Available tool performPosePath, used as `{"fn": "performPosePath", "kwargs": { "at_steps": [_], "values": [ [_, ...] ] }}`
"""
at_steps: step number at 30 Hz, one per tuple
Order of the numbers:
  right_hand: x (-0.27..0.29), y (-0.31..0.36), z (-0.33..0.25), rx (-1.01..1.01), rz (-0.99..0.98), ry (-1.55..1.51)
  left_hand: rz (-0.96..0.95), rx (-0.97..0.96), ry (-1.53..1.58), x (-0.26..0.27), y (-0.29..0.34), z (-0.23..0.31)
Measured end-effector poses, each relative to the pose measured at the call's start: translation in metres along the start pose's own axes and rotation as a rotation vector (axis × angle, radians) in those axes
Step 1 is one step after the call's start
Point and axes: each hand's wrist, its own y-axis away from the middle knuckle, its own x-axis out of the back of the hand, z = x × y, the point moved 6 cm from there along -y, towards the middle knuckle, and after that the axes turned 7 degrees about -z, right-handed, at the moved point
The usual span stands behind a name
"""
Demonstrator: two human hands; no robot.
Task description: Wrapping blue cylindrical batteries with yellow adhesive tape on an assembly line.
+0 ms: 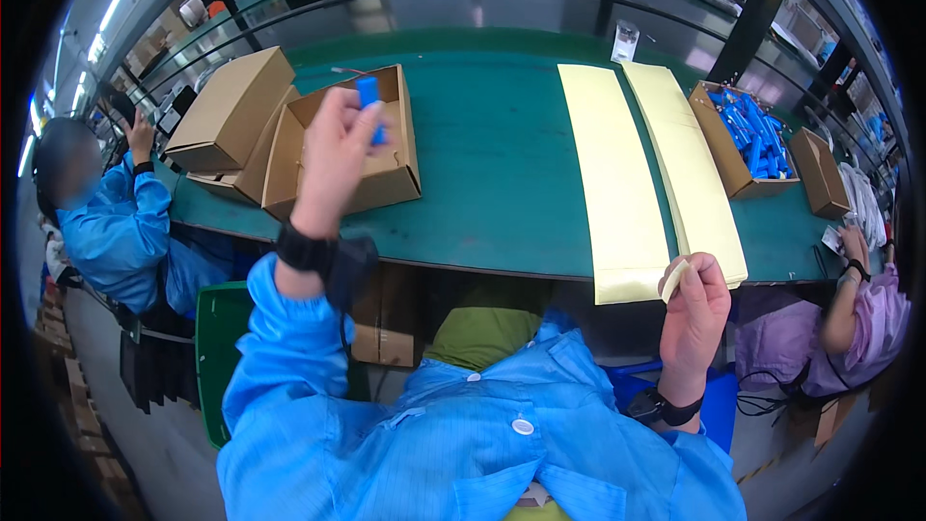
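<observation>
My left hand (333,156) is raised over the open cardboard box (391,181) at the left of the table. Its fingers are closed on a blue battery pack (367,91), a short cylinder with a thin red wire leading off it. Some blur hides the exact grip. At the table's front edge, my right hand (698,311) pinches a small, curled pale-yellow piece of paper (675,281). Just beyond that hand lie two long pale-yellow sheets (617,174), side by side; the right one looks like a stack (687,164).
A closed carton (231,108) rests beside the open box. At the right stands a box of many blue battery packs (754,135), with a smaller carton (820,174) beside it. A clear cup (625,41) stands far back. Co-workers sit left (116,222) and right (849,318).
</observation>
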Motion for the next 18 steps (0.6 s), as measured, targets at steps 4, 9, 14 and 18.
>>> {"fn": "performPosePath", "kwargs": {
  "at_steps": [4,9,14,18],
  "values": [
    [-0.023,-0.001,-0.002,-0.019,-0.113,0.006,-0.434,0.204,0.685,-0.096,0.080,0.041],
    [-0.052,-0.011,0.016,-0.126,-0.207,0.062,-0.656,0.459,1.013,-0.163,0.119,0.015],
    [-0.060,-0.011,0.029,-0.179,-0.243,0.079,-0.723,0.518,1.112,-0.181,0.126,0.018],
    [-0.058,-0.011,0.030,-0.120,-0.176,0.105,-0.715,0.528,1.001,-0.182,0.130,0.012]
  ]
}}
